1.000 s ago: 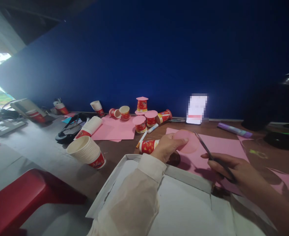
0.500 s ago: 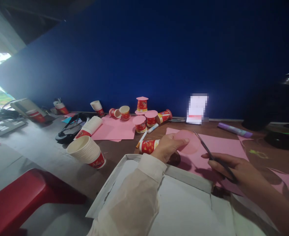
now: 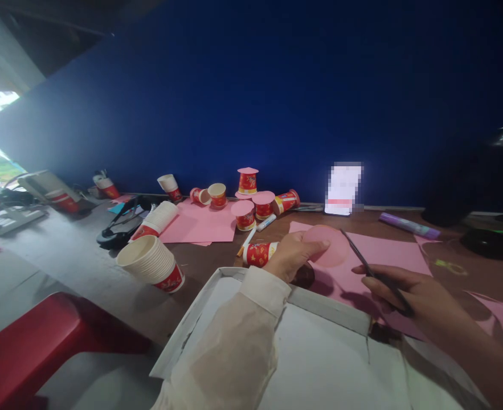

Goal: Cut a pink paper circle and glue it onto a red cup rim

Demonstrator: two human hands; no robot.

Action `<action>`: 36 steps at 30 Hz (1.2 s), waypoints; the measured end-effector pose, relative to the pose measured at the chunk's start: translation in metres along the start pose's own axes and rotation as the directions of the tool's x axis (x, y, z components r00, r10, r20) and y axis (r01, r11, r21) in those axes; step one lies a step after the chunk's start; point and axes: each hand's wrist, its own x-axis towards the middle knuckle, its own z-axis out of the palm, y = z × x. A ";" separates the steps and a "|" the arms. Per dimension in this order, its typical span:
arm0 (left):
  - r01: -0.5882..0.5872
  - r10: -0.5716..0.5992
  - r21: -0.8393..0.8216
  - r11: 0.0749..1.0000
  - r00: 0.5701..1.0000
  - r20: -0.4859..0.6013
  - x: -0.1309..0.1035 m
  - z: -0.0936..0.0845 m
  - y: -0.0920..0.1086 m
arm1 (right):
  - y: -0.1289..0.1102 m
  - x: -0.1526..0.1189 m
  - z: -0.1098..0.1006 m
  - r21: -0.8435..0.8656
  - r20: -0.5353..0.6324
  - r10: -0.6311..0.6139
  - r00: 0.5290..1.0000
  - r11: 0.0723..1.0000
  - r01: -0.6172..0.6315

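Note:
My left hand [image 3: 291, 256] pinches a round pink paper disc [image 3: 330, 246] at its left side, thumb on top. My right hand [image 3: 399, 290] is closed around a pair of dark scissors [image 3: 362, 259]. Their blades point up and left, just beside the disc's right edge. Beneath both hands lies a larger pink paper sheet [image 3: 388, 250]. A red paper cup [image 3: 260, 253] lies on its side by my left wrist. Behind it stand several red cups topped with pink discs, such as the stacked one [image 3: 247, 181] at the back.
A leaning stack of paper cups [image 3: 151, 263] and a headset [image 3: 118, 230] are on the left. A lit phone [image 3: 343, 191] leans at the back, near a purple tube [image 3: 409, 225]. An open white box [image 3: 328, 347] is close in front; a red stool [image 3: 58, 336] stands lower left.
The scissors have shifted slightly to the right, and their blades look closer together. My left hand and the disc stay nearly in place.

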 end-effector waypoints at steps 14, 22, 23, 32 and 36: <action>-0.029 0.006 -0.264 0.964 0.996 -0.088 0.002 0.002 0.003 | -0.016 -0.011 0.012 0.251 -0.044 0.118 0.992 0.962 -0.104; 0.042 -0.111 -0.311 0.950 0.972 -0.208 0.007 0.000 0.001 | -0.019 -0.009 0.014 0.387 0.144 0.164 0.976 0.898 -0.208; 0.044 -0.119 -0.321 0.946 0.969 -0.216 0.008 -0.001 0.000 | -0.018 -0.009 0.015 0.403 0.139 0.151 0.979 0.894 -0.195; 0.016 -0.119 -0.384 0.923 0.963 -0.244 0.015 0.001 -0.010 | -0.016 -0.009 0.014 0.396 0.075 0.045 0.996 0.915 -0.071; 0.011 -0.144 -0.443 0.897 0.953 -0.268 0.020 0.002 -0.018 | -0.017 -0.014 0.022 0.540 -0.011 -0.010 1.000 0.842 0.014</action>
